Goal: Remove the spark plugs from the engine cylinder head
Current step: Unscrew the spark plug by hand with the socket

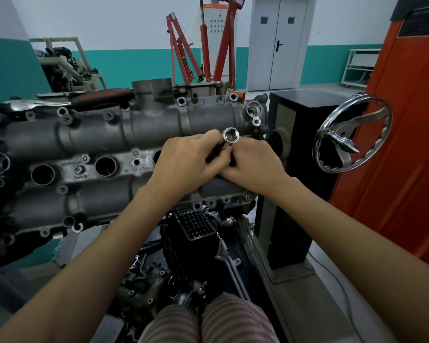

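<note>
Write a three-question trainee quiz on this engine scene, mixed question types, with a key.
1. True or false: both the left hand and the right hand grip the socket tool.
2. Which side of the cylinder head is the handwheel on? A) its left B) its right
3. Fill in: the socket's open end faces ___.

Key: 1 true; 2 B; 3 up, toward the camera.
</note>
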`<action>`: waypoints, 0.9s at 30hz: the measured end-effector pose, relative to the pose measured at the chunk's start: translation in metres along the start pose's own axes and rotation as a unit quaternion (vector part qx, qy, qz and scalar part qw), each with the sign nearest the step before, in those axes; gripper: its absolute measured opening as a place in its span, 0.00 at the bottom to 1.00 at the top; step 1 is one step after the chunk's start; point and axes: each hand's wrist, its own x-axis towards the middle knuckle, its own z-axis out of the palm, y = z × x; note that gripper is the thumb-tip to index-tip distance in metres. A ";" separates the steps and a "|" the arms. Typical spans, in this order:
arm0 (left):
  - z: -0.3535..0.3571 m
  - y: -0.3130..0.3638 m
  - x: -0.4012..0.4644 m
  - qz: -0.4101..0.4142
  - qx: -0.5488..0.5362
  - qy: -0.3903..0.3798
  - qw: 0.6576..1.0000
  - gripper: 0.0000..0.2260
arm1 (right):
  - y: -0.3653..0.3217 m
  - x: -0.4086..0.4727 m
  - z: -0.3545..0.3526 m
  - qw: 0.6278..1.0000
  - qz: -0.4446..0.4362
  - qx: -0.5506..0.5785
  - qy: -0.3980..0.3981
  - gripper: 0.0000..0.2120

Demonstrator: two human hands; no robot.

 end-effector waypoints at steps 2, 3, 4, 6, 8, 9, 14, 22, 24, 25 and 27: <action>0.001 -0.002 -0.001 0.002 0.008 0.002 1.000 0.19 | 0.002 0.000 0.001 1.000 0.001 -0.017 0.003 0.23; 0.002 -0.003 -0.001 -0.001 0.009 0.002 1.000 0.20 | 0.002 0.000 0.002 1.000 0.000 -0.024 0.007 0.24; 0.001 -0.003 -0.001 -0.005 0.009 0.002 1.000 0.21 | 0.002 0.000 0.002 1.000 0.000 -0.025 0.011 0.24; 0.001 -0.003 -0.001 -0.006 0.007 0.000 1.000 0.22 | 0.001 -0.001 0.002 1.000 0.002 -0.008 0.014 0.20; 0.001 -0.002 -0.001 -0.003 0.010 -0.009 1.000 0.23 | 0.001 -0.002 0.001 1.000 -0.003 0.001 0.016 0.18; 0.001 -0.002 -0.001 -0.005 0.010 -0.017 1.000 0.24 | 0.000 -0.002 0.000 1.000 -0.011 -0.005 0.016 0.20; -0.001 0.001 0.000 -0.022 -0.001 -0.015 1.000 0.21 | -0.003 -0.004 -0.003 0.999 -0.032 0.015 0.034 0.20; 0.001 -0.002 0.000 -0.001 0.021 -0.006 1.000 0.18 | 0.001 -0.001 0.002 1.000 0.001 -0.003 0.011 0.20; 0.002 -0.003 0.000 -0.004 0.016 0.000 1.000 0.20 | 0.001 0.000 0.003 1.000 0.000 -0.010 0.018 0.22; 0.002 -0.003 0.000 -0.005 0.013 0.002 1.000 0.21 | 0.000 0.000 0.002 1.000 -0.001 -0.007 0.020 0.19; 0.001 -0.003 0.000 -0.007 0.013 -0.005 1.000 0.22 | 0.000 0.000 0.002 1.000 -0.007 -0.004 0.021 0.15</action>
